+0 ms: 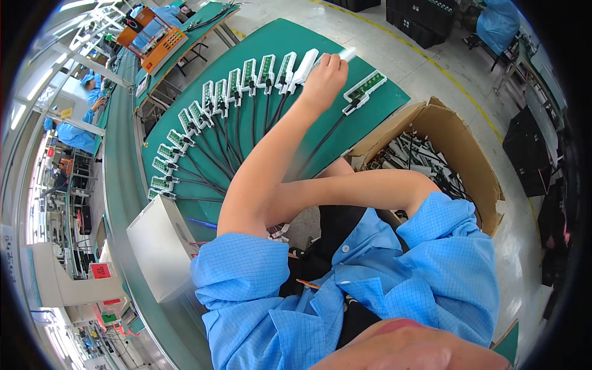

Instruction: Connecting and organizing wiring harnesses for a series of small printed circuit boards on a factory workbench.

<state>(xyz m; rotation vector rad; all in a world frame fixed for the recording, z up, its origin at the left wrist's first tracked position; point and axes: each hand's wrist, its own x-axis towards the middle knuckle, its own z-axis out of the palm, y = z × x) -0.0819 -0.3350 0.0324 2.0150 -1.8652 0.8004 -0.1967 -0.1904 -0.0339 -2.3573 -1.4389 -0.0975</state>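
Observation:
My left hand (327, 77) is closed on a white plastic cover (349, 54), whose end sticks out past the fingers, slightly blurred. Just beside it on the green table lies a cabled housing (304, 66) with a plain white top. To the right of the hand rests an open white housing (365, 91) with a green circuit board inside and a black cable. Several more open housings (249, 75) fan out in an arc to the left, their black cables (231, 145) running toward me. My right forearm (357, 190) crosses to the left; its hand is hidden behind my left arm.
A cardboard box (472, 157) of white pieces and cables stands at the table's right. At the near left sit a white box-shaped device (159, 243) and a blue pen (202, 223). Beyond the green table (280, 37), co-workers in blue sit at other benches. Black crates (422, 21) stand behind.

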